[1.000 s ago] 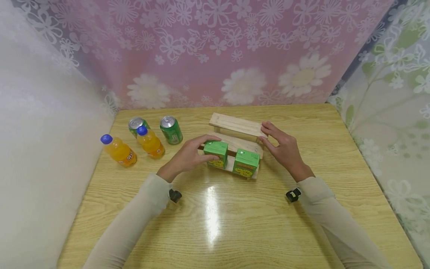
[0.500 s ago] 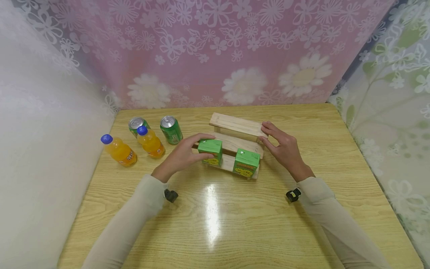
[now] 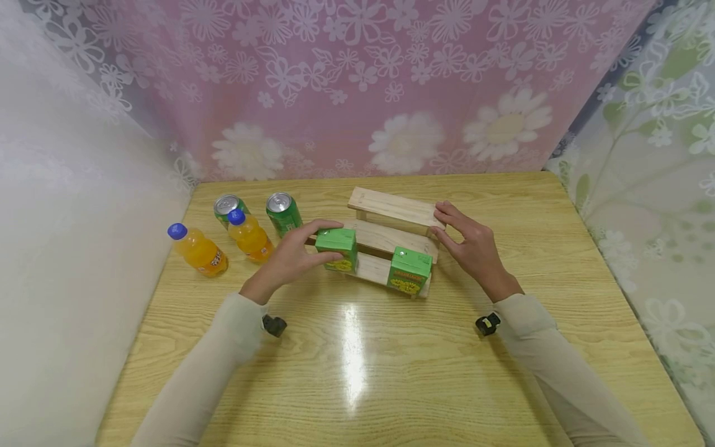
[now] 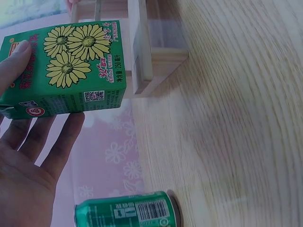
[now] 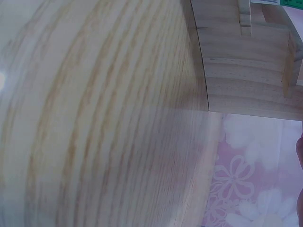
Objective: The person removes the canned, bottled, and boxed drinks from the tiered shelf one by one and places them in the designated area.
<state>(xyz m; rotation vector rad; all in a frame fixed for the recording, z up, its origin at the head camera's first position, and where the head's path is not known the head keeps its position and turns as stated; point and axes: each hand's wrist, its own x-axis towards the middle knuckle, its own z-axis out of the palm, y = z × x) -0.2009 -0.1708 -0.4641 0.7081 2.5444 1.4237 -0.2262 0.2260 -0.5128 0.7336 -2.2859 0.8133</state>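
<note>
My left hand point(image 3: 287, 256) grips a green drink carton point(image 3: 337, 249) between thumb and fingers, at the left end of the lowest step of a three-tier wooden display stand point(image 3: 385, 237). The left wrist view shows the carton point(image 4: 66, 66) upright in the hand, with yellow flowers on its front and the stand's end point(image 4: 142, 56) close beside it. A matching carton point(image 3: 409, 271) stands on the right end of the lowest step. My right hand point(image 3: 470, 242) holds the right end of the top step, thumb on the near side; the right wrist view shows the stand's side panel point(image 5: 251, 71).
Left of the stand are two green cans, one point(image 3: 283, 214) near my left hand and one point(image 3: 228, 206) partly behind an orange drink bottle point(image 3: 251, 239). A second orange bottle point(image 3: 201, 251) stands farther left. A floral curtain point(image 3: 313, 93) hangs behind the table point(image 3: 424, 372).
My left hand has carried its carton leftward along the lowest step, widening the gap between the two cartons. The right hand and the stand have stayed in place.
</note>
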